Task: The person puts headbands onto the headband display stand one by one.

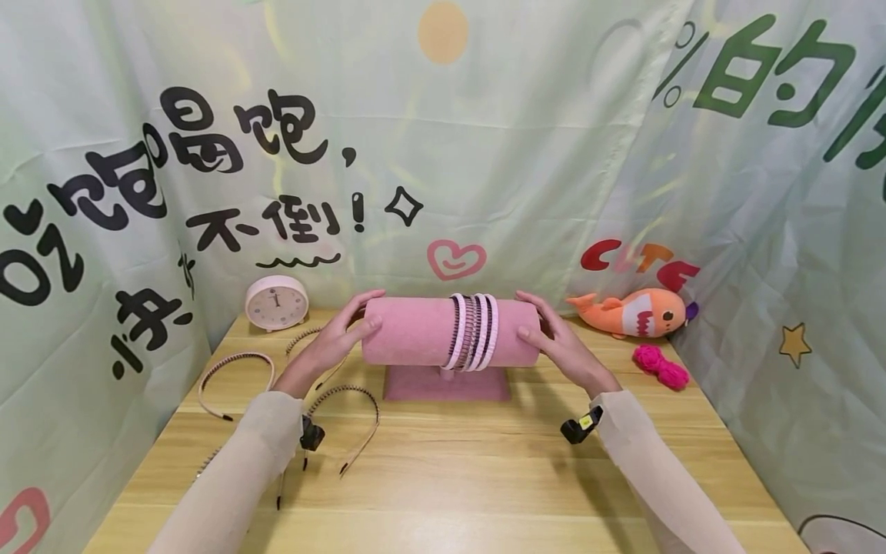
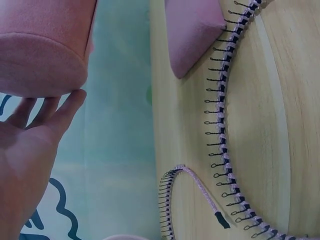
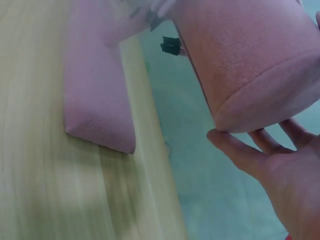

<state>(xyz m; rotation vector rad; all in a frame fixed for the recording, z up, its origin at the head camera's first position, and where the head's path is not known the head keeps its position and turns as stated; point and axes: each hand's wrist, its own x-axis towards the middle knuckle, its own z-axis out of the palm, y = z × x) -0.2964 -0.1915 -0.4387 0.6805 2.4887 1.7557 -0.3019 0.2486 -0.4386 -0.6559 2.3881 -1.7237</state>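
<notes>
A pink velvet headband stand [image 1: 408, 331] stands on the table, its padded roll lying level above a flat base [image 1: 443, 385]. Several headbands [image 1: 474, 332], white, black and brownish, are wrapped round the roll right of its middle. My left hand [image 1: 332, 338] holds the roll's left end, thumb in front and fingers at the back. At the right end my right hand [image 1: 567, 350] grips in the same way. Both wrist views show fingertips against the rim of the roll's round ends. Loose headbands with small wire loops lie left of the base, one of them [image 1: 378, 415] nearest it.
A round white clock [image 1: 277, 302] stands at the back left. At the back right lie an orange plush whale [image 1: 640, 312] and a bright pink bow-shaped bundle [image 1: 660, 367]. Another loose headband [image 1: 238, 355] lies near the left edge. Printed cloth [image 1: 540, 154] hangs around the table.
</notes>
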